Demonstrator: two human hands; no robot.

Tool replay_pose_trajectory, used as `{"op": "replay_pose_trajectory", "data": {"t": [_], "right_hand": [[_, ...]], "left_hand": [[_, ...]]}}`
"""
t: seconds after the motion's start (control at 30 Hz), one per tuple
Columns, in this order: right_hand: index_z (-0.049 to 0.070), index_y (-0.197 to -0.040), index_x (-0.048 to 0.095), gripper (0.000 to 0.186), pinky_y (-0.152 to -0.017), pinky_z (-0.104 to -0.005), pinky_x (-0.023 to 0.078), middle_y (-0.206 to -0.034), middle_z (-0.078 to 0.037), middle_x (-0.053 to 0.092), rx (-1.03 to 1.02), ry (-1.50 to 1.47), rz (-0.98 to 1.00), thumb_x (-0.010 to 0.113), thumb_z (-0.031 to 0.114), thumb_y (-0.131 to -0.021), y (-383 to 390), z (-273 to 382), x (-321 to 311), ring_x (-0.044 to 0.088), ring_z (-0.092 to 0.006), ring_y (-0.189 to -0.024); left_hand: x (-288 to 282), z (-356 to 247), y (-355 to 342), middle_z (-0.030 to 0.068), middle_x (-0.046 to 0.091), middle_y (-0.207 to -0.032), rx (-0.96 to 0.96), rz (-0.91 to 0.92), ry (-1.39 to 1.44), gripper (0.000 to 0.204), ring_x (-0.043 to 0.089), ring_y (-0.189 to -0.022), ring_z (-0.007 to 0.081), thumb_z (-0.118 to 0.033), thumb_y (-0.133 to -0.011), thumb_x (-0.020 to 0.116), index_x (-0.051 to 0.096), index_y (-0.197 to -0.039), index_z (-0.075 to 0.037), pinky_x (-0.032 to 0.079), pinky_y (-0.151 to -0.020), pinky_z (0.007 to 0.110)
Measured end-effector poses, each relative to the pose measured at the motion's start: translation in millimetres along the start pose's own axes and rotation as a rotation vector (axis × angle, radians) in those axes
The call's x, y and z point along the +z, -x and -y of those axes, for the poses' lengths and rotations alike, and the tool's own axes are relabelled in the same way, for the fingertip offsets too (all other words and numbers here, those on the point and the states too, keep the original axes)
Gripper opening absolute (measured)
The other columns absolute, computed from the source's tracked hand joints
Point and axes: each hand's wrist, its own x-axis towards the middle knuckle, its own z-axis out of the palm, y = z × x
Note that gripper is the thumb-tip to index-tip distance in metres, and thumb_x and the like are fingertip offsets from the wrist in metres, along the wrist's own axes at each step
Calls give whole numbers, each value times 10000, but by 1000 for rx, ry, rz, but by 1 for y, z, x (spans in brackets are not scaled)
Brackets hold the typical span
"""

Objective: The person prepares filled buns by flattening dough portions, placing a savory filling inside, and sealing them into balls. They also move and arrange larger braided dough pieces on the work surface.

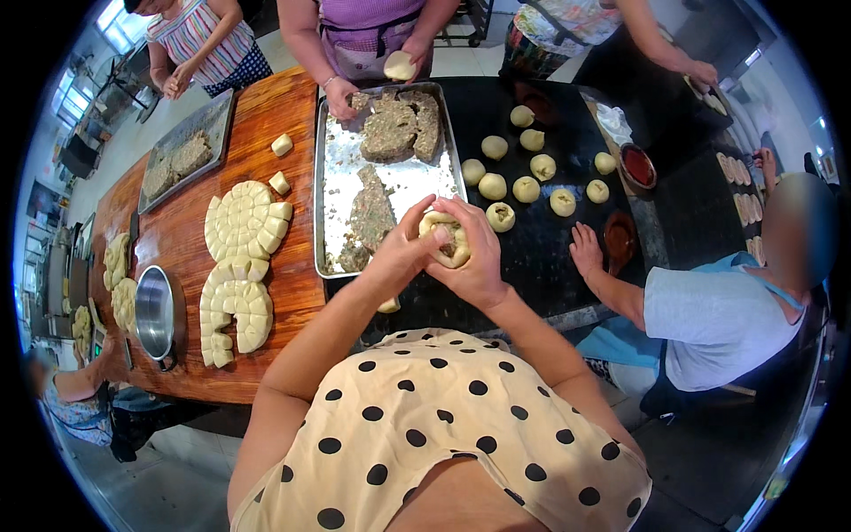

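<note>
From where I stand, a steel bowl [155, 306] sits toward the left of the wooden desk [288, 306], with a shallow tray [222, 133] of meat filling lying farther back. Beside the bowl, cut dough portions [248, 222] press together in two rounded clusters, and two loose cubes [281, 144] lie just behind them. Next comes a big metal tray [332, 191], carrying a thick slab of filling [399, 124] at its far end and a narrower heap nearer. A co-worker [370, 31] in purple reaches into it, holding a flat dough round [401, 66].

Over the tray's near right corner, the left hand [403, 246] and right hand [479, 257] come together, cupped around an open-topped bun [456, 253]; filling shows in its opening, and the left thumb rests at the rim. To the right, pale round buns [526, 189] are scattered over the black-topped desk [558, 253]. Past them stands a bowl [638, 166] of something dark red, and another co-worker [727, 319] leans in at the right.
</note>
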Motion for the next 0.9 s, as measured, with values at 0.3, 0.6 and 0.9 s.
{"op": "replay_pose_trajectory", "data": {"t": [0.3, 0.6, 0.9], "right_hand": [[49, -1356, 512, 753, -1006, -437, 453, -1290, -147, 569, -28, -85, 18, 851, 176, -696, 4, -3, -9, 544, -347, -1203], [68, -1450, 414, 900, -1092, -462, 383, -1467, -191, 416, 73, -113, 186, 845, 166, -665, -1, 5, -24, 418, -381, -1350], [36, -1358, 502, 736, -1039, -442, 448, -1290, -175, 594, 124, 19, 57, 818, 167, -706, 22, 2, 2, 554, -359, -1223]], "left_hand": [[-2, -5, -2, 103, 508, -1338, 35, 81, -321, 731, 533, -1181, 159, -285, -962, 655, 258, -1535, -65, 443, -1007, 300], [-12, -1, 5, 85, 564, -1270, -163, 23, -122, 629, 597, -1133, 155, -210, -930, 681, 375, -1460, -65, 521, -922, 317], [9, 33, -1, 50, 565, -1289, -69, -132, 250, 441, 600, -1118, 147, -300, -1030, 515, 442, -1404, -79, 500, -948, 303]]}}
